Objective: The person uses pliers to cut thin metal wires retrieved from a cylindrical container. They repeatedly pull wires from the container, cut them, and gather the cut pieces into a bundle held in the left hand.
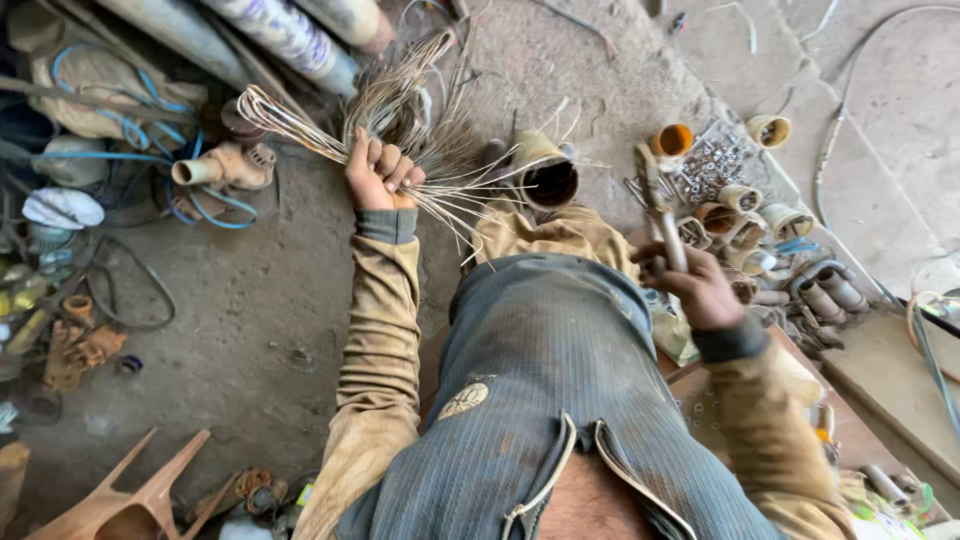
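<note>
Above dusty concrete floor, left hand fists wire bundle; raised right hand seemingly grips a tool.

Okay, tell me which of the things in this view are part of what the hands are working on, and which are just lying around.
In hand:
- left hand gripping a bundle of thin pale wires
- right hand holding a wooden-handled tool
- open-ended cylinder between them

Lying about:
- small pump with blue hose
- row of short cylinders
- heap of small metal parts
- pipes
</note>
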